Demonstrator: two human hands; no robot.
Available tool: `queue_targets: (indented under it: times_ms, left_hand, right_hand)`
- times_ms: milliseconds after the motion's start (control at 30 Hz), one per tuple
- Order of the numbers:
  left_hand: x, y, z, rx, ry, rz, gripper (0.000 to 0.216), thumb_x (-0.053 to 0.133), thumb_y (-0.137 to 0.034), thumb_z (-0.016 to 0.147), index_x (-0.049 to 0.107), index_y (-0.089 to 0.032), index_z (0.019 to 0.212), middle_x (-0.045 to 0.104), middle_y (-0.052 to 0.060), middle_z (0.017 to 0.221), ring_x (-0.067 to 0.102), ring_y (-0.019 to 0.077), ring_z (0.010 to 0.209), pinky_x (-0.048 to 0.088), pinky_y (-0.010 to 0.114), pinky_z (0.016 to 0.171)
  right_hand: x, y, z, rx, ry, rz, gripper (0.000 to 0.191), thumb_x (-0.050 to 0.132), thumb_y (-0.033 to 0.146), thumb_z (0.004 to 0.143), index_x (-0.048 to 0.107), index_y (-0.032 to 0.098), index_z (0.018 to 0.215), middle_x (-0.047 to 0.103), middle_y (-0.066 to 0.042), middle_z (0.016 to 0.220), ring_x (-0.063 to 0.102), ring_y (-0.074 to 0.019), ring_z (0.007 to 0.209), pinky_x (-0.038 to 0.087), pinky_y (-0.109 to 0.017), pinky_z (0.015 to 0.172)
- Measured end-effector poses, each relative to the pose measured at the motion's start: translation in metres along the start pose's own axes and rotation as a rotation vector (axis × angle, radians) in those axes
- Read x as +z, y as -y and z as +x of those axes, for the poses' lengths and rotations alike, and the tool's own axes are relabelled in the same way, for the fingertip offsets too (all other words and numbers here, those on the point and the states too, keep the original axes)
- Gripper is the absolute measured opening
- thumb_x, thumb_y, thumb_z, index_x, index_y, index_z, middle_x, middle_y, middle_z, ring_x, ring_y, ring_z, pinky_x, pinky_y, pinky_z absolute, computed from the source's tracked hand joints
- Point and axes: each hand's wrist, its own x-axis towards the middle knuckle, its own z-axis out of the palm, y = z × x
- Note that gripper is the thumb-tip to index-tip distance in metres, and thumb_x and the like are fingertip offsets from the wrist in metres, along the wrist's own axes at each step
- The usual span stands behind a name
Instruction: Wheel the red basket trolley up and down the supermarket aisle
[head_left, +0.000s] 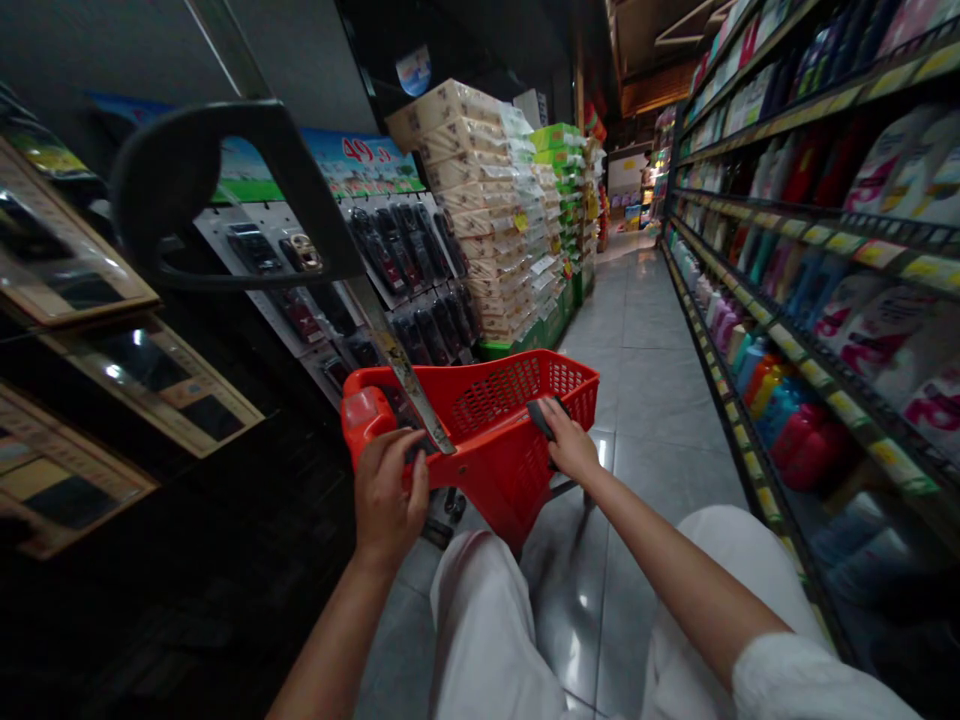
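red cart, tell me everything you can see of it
The red cart looks like moulded plastic, with perforated mesh walls and a solid rim. It seems empty as far as its inside shows. It stands upright on the grey tiled floor in a shop aisle, a small wheel just visible beneath. The left hand grips the handle end near a red corner block; the right hand closes its fingers on a dark grip. A saw blade passes in front.

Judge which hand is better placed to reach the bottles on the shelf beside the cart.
Right, probably. The right hand grips the red cart handle on the side nearest the shelf of bottles. The left hand holds the cart's other end, beside the dark display cases, and would have to cross over.
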Motion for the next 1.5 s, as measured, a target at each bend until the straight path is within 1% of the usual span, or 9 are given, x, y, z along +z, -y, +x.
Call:
queue_targets:
  times_ms: [100, 233, 400, 533, 733, 933, 1200, 1333, 1500]
  left_hand:
    - [0.002, -0.001, 0.021, -0.269, -0.018, -0.275, 0.036, 0.048, -0.043, 0.097, 0.057, -0.017, 0.121, 0.067, 0.013, 0.114, 0.066, 0.0243, 0.105, 0.054, 0.041, 0.092]
    - [0.016, -0.007, 0.048, -0.514, 0.143, -0.854, 0.06, 0.038, -0.069, 0.093, 0.06, -0.017, 0.115, 0.072, 0.008, 0.09, 0.07, 0.0217, 0.082, 0.056, 0.036, 0.077]
    - [0.034, -0.016, 0.063, -0.515, 0.107, -1.223, 0.055, 0.045, -0.073, 0.089, 0.059, -0.02, 0.085, 0.051, -0.004, 0.055, 0.047, 0.0103, 0.046, 0.04, 0.023, 0.048]
    - [0.041, -0.023, 0.068, -0.533, 0.135, -1.34, 0.055, 0.047, -0.072, 0.089, 0.049, -0.02, 0.07, 0.03, -0.008, 0.049, 0.025, 0.0067, 0.04, 0.023, 0.019, 0.041]
    - [0.048, -0.03, 0.072, -0.541, 0.175, -1.461, 0.053, 0.051, -0.068, 0.089, 0.049, -0.019, 0.068, 0.029, -0.008, 0.05, 0.023, 0.0054, 0.04, 0.021, 0.018, 0.041]
    - [0.055, -0.034, 0.073, -0.544, 0.175, -1.478, 0.055, 0.054, -0.07, 0.087, 0.049, -0.019, 0.066, 0.03, -0.008, 0.049, 0.021, 0.0055, 0.04, 0.021, 0.018, 0.04]
    - [0.069, -0.037, 0.078, -0.505, 0.138, -1.517, 0.059, 0.061, -0.075, 0.078, 0.052, -0.018, 0.065, 0.032, -0.008, 0.047, 0.022, 0.0045, 0.038, 0.021, 0.017, 0.037]
    - [0.075, -0.04, 0.081, -0.511, 0.137, -1.526, 0.058, 0.06, -0.074, 0.079, 0.053, -0.018, 0.065, 0.032, -0.008, 0.046, 0.023, 0.0048, 0.037, 0.021, 0.016, 0.037]
    - [0.084, -0.051, 0.083, -0.517, 0.107, -1.532, 0.058, 0.057, -0.072, 0.082, 0.051, -0.017, 0.063, 0.031, -0.008, 0.045, 0.021, 0.0044, 0.036, 0.018, 0.017, 0.036]
  right_hand:
    - [0.004, 0.015, 0.0, 0.043, -0.015, 0.036, 0.086, 0.046, -0.001, 0.073, 0.036, 0.027, 0.155, 0.033, -0.004, 0.163, 0.046, -0.0239, 0.141, 0.042, -0.04, 0.115]
    - [0.01, 0.047, -0.014, -0.151, 0.028, 0.167, 0.09, 0.046, 0.001, 0.071, 0.033, 0.028, 0.156, 0.032, -0.001, 0.164, 0.04, -0.0222, 0.145, 0.039, -0.041, 0.118]
    - [0.002, 0.044, -0.011, -0.127, 0.032, 0.177, 0.087, 0.044, -0.002, 0.07, 0.042, 0.03, 0.15, 0.038, 0.003, 0.16, 0.042, -0.02, 0.143, 0.038, -0.039, 0.119]
    - [-0.006, 0.056, -0.004, -0.083, 0.048, 0.211, 0.082, 0.044, -0.001, 0.069, 0.05, 0.029, 0.145, 0.044, 0.002, 0.156, 0.047, -0.0215, 0.139, 0.039, -0.038, 0.117]
    - [-0.01, 0.075, -0.012, -0.267, 0.07, 0.254, 0.084, 0.045, 0.001, 0.069, 0.048, 0.032, 0.146, 0.041, 0.005, 0.156, 0.049, -0.0198, 0.135, 0.04, -0.035, 0.116]
    - [-0.013, 0.044, -0.001, -0.033, 0.005, 0.137, 0.078, 0.045, -0.001, 0.073, 0.054, 0.033, 0.142, 0.046, 0.003, 0.153, 0.055, -0.0223, 0.129, 0.044, -0.037, 0.113]
    - [-0.017, 0.088, -0.03, -0.269, 0.004, 0.217, 0.081, 0.047, 0.002, 0.072, 0.047, 0.028, 0.148, 0.038, -0.002, 0.159, 0.046, -0.0245, 0.138, 0.042, -0.039, 0.113]
    - [-0.004, 0.066, -0.035, -0.267, -0.082, 0.168, 0.087, 0.046, 0.001, 0.073, 0.038, 0.03, 0.154, 0.033, -0.002, 0.163, 0.043, -0.0246, 0.141, 0.043, -0.04, 0.112]
    - [0.014, -0.014, -0.022, -0.035, -0.278, 0.164, 0.091, 0.044, -0.002, 0.071, 0.035, 0.031, 0.156, 0.03, -0.003, 0.164, 0.039, -0.0258, 0.145, 0.044, -0.043, 0.112]
